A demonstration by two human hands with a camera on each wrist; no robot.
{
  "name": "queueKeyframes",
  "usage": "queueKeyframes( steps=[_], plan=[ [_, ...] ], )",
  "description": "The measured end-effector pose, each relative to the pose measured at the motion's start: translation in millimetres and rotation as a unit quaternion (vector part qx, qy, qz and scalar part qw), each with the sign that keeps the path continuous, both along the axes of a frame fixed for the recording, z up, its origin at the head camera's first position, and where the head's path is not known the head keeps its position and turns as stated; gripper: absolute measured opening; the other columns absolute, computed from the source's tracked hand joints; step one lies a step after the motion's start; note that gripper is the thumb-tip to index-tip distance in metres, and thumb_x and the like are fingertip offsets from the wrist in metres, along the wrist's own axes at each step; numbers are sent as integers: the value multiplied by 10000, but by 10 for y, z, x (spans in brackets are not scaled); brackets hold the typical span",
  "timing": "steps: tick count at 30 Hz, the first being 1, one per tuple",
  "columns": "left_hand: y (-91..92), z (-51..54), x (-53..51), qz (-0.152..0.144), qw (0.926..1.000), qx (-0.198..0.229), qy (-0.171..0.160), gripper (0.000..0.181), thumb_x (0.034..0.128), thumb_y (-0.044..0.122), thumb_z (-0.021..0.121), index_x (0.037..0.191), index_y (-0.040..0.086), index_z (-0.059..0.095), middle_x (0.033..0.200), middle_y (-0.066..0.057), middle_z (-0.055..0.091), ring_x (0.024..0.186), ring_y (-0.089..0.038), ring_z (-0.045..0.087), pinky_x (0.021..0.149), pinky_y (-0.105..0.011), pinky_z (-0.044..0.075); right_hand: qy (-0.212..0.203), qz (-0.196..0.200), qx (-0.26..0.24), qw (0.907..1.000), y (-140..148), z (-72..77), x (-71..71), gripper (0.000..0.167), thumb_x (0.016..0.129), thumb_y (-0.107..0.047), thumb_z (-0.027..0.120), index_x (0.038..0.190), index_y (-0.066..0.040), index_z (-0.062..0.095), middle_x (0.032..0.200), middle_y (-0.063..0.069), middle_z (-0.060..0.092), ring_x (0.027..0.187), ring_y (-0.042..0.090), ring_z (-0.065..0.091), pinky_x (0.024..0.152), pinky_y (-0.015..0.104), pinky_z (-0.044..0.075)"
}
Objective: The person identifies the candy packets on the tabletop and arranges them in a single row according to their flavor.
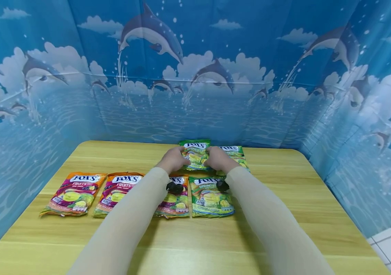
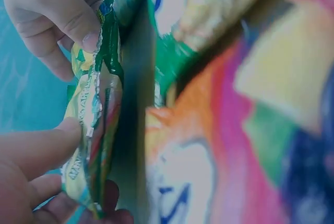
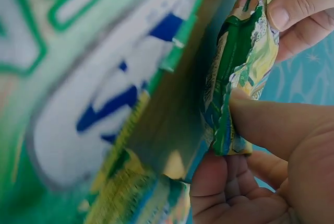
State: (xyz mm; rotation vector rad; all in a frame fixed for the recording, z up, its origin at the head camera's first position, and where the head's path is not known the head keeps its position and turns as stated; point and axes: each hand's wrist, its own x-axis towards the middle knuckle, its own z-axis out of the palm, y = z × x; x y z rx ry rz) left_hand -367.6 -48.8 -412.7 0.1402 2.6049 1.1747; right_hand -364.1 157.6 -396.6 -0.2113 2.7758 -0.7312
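In the head view, the held green bag (image 1: 195, 157) was behind the front green bag (image 1: 212, 200), which lay on the counter (image 1: 302, 187); the left hand (image 1: 174, 159) pinched one side and the right hand (image 1: 218, 158) the other. Another green bag (image 1: 238, 154) lay behind and to the right of the front green bag, and three orange-and-purple bags (image 1: 114, 194) formed a row to its left. In the left wrist view, both grips pinched the held green bag between thumbs and fingers. The right wrist view showed the same pinch; the bag was perhaps lifted, though blur made that uncertain.
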Motion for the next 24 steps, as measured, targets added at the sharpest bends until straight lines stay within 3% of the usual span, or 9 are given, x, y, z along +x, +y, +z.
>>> queueKeyframes(
  steps=[2, 4, 7, 9, 12, 16, 20, 22, 24],
  plan=[
    [15, 50, 43, 103, 9996, 257, 63, 760, 993, 265, 749, 1650, 189, 374, 1664, -76, 431, 861, -245, 582, 814, -438, 527, 90, 100, -53, 9999, 42, 51, 30, 752, 1010, -182, 727, 1641, -41, 344, 1608, 194, 481, 1392, 347, 560, 1052, 482, 532],
    [36, 112, 94, 155, 9985, 493, 182, 748, 989, 250, 755, 1640, 195, 391, 1645, -76, 455, 848, -228, 565, 803, -431, 528, 189, 200, -96, 9996, 104, 107, 62, 751, 1006, -184, 728, 1637, -33, 349, 1571, 210, 514, 1380, 355, 563, 1027, 479, 542],
    [82, 203, 181, 141, 9955, 830, 424, 728, 980, 236, 768, 1620, 199, 424, 1622, -88, 472, 1107, -266, 632, 930, -462, 561, 248, 234, -247, 9991, 225, 194, 126, 751, 999, -188, 734, 1634, -43, 361, 1499, 221, 553, 1287, 370, 590, 969, 473, 549],
    [124, 255, 245, 68, 9930, 1028, 578, 722, 977, 230, 773, 1613, 204, 432, 1620, -84, 465, 1364, -299, 550, 1037, -492, 537, 222, 185, -434, 9986, 322, 260, 181, 757, 994, -191, 739, 1637, -65, 362, 1491, 222, 539, 1274, 378, 572, 935, 476, 538],
    [228, 299, 342, -54, 9892, 1272, 727, 713, 983, 222, 767, 1612, 228, 430, 1619, -70, 450, 1429, -319, 504, 1045, -499, 530, 129, 66, -760, 9970, 489, 340, 294, 782, 987, -203, 744, 1651, -101, 343, 1552, 225, 479, 1354, 410, 518, 938, 490, 533],
    [402, 333, 467, -215, 9854, 1462, 845, 707, 990, 216, 761, 1610, 266, 425, 1618, -38, 442, 1037, -245, 647, 784, -398, 554, 4, -19, -1083, 9941, 713, 417, 460, 830, 980, -228, 749, 1672, -133, 300, 1670, 211, 352, 1512, 434, 378, 1010, 522, 538],
    [595, 365, 593, -405, 9822, 1664, 768, 782, 975, 196, 780, 1633, 275, 366, 1583, -51, 444, 572, -204, 476, 540, -338, 459, -80, -53, -1186, 9929, 950, 462, 624, 842, 986, -264, 748, 1679, -149, 285, 1693, 217, 302, 1520, 451, 355, 1020, 529, 542],
    [683, 379, 653, -516, 9822, 1657, 718, 855, 959, 204, 798, 1656, 286, 311, 1599, -59, 427, 661, -194, 557, 577, -345, 476, -51, -71, -1151, 9933, 1066, 475, 713, 839, 986, -283, 749, 1678, -159, 292, 1682, 230, 309, 1467, 453, 423, 992, 538, 551],
    [765, 375, 705, -661, 9825, 1612, 653, 925, 945, 219, 815, 1677, 302, 255, 1654, -45, 384, 900, -211, 651, 669, -378, 506, 7, -69, -1101, 9939, 1169, 489, 813, 831, 988, -295, 748, 1675, -161, 300, 1670, 244, 317, 1417, 458, 475, 972, 545, 557]
  ],
)
